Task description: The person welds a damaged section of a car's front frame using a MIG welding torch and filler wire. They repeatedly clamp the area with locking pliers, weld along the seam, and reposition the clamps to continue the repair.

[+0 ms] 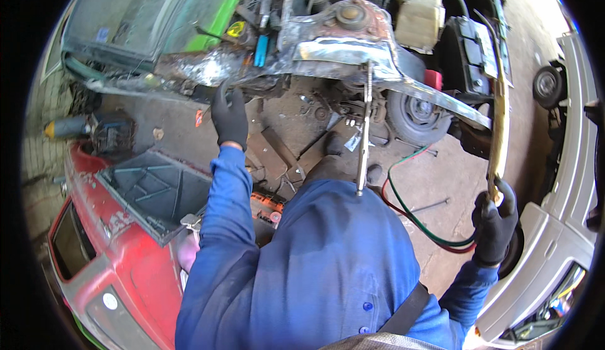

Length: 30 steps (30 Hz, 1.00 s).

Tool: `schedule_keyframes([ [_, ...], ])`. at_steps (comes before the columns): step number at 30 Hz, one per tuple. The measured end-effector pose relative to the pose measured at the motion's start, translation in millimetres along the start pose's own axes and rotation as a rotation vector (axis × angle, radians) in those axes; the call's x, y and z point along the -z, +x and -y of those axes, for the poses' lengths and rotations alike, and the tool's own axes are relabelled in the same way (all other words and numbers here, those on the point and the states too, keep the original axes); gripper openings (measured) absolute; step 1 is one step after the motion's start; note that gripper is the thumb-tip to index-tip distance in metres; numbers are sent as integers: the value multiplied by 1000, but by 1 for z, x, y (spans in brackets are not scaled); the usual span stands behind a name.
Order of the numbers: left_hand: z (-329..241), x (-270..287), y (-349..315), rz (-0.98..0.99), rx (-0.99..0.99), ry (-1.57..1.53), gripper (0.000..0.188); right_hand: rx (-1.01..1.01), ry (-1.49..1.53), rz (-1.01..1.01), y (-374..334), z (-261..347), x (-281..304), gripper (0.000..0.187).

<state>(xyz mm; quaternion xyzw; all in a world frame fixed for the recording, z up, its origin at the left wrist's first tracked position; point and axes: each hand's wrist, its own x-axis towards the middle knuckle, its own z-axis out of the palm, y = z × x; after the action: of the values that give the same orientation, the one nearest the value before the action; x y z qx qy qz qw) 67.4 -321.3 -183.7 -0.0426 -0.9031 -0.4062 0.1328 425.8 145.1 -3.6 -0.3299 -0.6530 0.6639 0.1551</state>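
Observation:
At the left, my left hand in a dark glove is raised just below the rusty, partly bare-metal edge of a green car. Its thumb and forefinger are apart, and I see nothing between them. On the right, my gloved right hand grips the lower end of a long yellowish bar, which runs up beside the engine bay. Red and green hoses reach behind that hand. Between my hands, a narrow metal rod slants down from the patched inner fender panel.
A black battery and a whitish plastic tank sit in the engine bay. Below is a wheel. Boards and tools lie on the floor. A red car body stands left, a pale vehicle right.

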Motion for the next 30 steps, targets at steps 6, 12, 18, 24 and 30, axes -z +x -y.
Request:
schedule_keyframes([
  [6,19,-8,60,29,-21,108,39,91,-79,49,-22,-13,12,52],
  [12,43,-35,99,271,121,357,46,80,-92,84,-34,-10,2,51],
  [18,46,-50,123,334,110,508,40,43,-169,30,-42,7,-17,48],
  [24,43,-45,128,357,154,531,40,53,-234,35,-44,8,-16,50],
  [30,-15,-6,34,-15,375,-368,23,-2,-220,94,-50,0,26,52],
])
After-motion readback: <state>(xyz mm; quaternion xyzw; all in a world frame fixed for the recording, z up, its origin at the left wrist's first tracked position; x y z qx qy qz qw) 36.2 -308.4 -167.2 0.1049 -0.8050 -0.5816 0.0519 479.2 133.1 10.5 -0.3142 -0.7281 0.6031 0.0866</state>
